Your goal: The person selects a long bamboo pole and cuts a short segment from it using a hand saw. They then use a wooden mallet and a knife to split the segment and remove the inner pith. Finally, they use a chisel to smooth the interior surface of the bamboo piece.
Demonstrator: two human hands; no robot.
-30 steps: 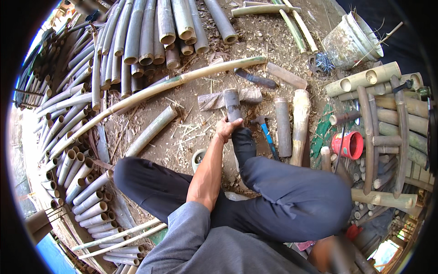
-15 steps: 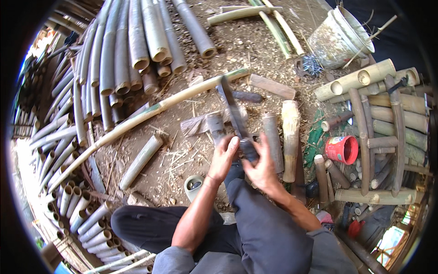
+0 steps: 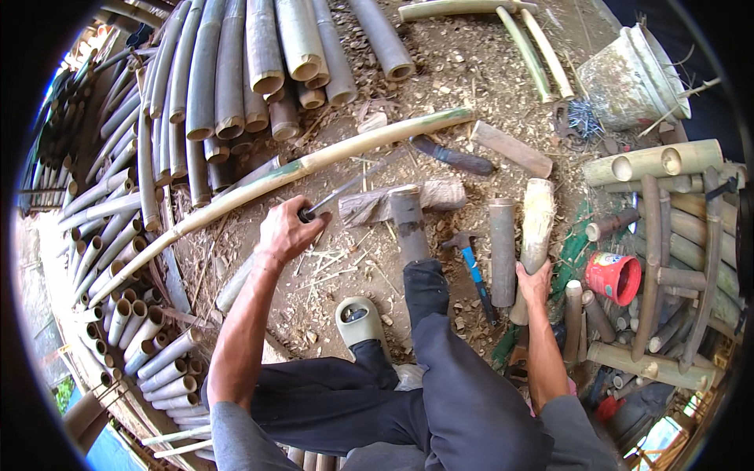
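My left hand (image 3: 289,229) is closed round the dark handle of a machete. The machete's thin blade (image 3: 353,182) points up and to the right, seen nearly edge-on. On the right, my right hand (image 3: 536,282) grips the lower part of a pale wooden club (image 3: 539,213) with a battered surface. A short upright bamboo piece (image 3: 408,228) stands by my knee, next to a rough wood block (image 3: 363,206). Between it and my right hand lie a hammer (image 3: 474,267) with a blue handle and a grey bamboo section (image 3: 502,247).
A long peeled bamboo pole (image 3: 338,153) crosses the ground ahead. Stacked bamboo tubes (image 3: 228,71) fill the left side. To the right are a red pot (image 3: 614,278), a bamboo frame (image 3: 650,259) and a dirty white bucket (image 3: 628,78). Wood chips litter the ground.
My hands, together at the machete above my knee before, are now apart. The left has carried the machete leftward; the right has moved right and taken hold of the wooden club. The view has shifted.
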